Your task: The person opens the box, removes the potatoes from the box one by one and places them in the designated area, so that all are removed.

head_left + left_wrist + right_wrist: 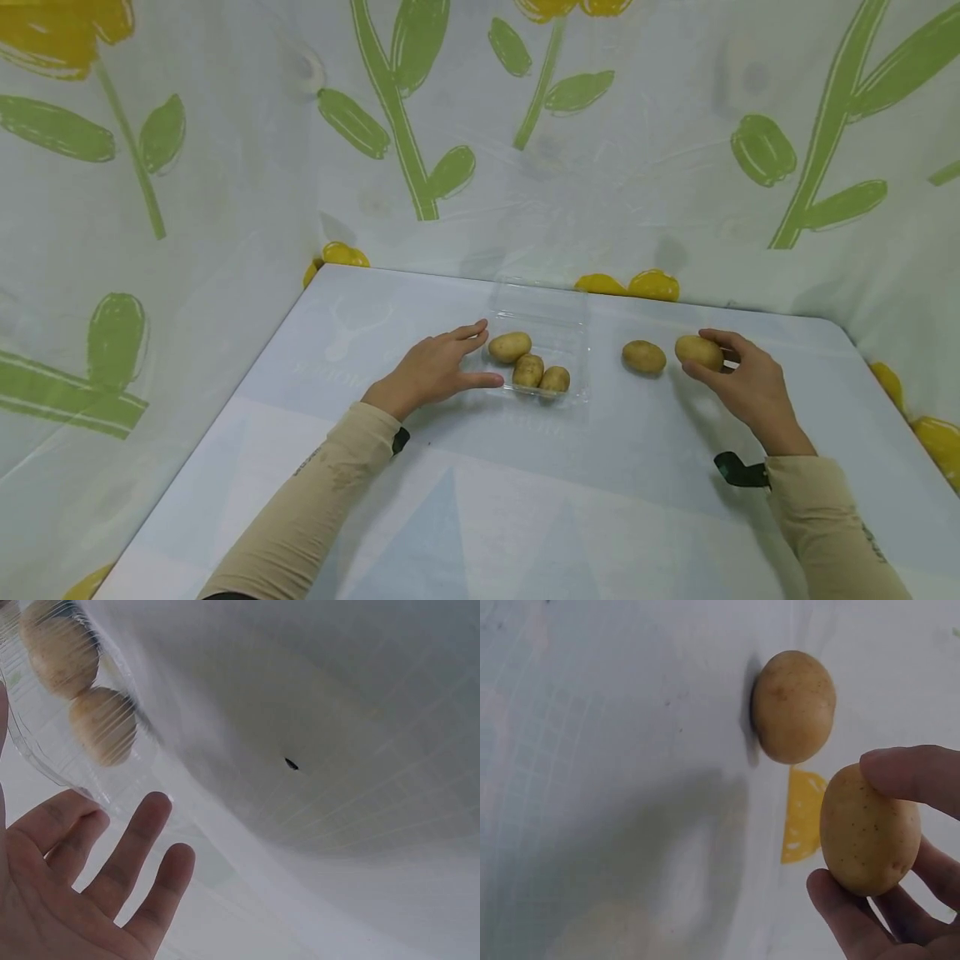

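Three potatoes (528,370) lie in a clear plastic clamshell box (576,342) whose lid is folded back toward the wall. My left hand (438,367) is at the box's left side, fingers and thumb spread, fingertips right at its edge. In the left wrist view, two of the potatoes (103,726) show through the ribbed plastic wall. With thumb and fingers my right hand (746,379) pinches another potato (870,831), raised above the table. A further potato (643,357) rests on the table between the box and my right hand.
The white table (480,517) has pale blue triangles and faint lettering. Behind it and along both sides hangs a sheet (645,192) printed with green leaves and yellow flowers, meeting the table's back edge close behind the box lid.
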Demonstrator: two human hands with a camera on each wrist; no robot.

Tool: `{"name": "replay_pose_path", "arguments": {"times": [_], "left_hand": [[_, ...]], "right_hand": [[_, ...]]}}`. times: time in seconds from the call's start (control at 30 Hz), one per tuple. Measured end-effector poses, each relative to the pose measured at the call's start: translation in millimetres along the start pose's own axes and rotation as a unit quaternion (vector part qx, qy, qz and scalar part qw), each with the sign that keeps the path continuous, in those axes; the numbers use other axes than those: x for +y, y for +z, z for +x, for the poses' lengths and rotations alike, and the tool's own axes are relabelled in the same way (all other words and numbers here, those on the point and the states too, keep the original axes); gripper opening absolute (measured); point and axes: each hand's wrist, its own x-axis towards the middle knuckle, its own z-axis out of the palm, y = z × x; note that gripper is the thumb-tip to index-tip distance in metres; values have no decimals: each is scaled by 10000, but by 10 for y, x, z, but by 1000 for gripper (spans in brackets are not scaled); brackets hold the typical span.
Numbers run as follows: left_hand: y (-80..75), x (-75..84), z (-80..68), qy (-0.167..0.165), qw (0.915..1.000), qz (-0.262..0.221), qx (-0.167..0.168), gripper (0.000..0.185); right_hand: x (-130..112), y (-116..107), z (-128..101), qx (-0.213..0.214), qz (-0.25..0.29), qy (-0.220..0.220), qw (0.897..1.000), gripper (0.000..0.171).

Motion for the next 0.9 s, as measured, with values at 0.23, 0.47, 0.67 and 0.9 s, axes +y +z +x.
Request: {"name": "replay_pose_path", "arguments": {"times": [0.23,0.47,0.67,0.9], "left_hand": [[0,1,-6,17,10000,33,42,91],[1,-6,-4,-23,10000,41,11,91],[7,-17,1,-67,10000,53,-40,92],[0,-5,-3,-27,10000,2,-19,92]], "right_hand": [[85,52,52,-200,-276,130,9993,70],[112,74,77,-253,-279,228,9990,72],[141,115,105,-284,-324,132,9990,70],[156,141,105,-432,-282,218,9984,71]]}}
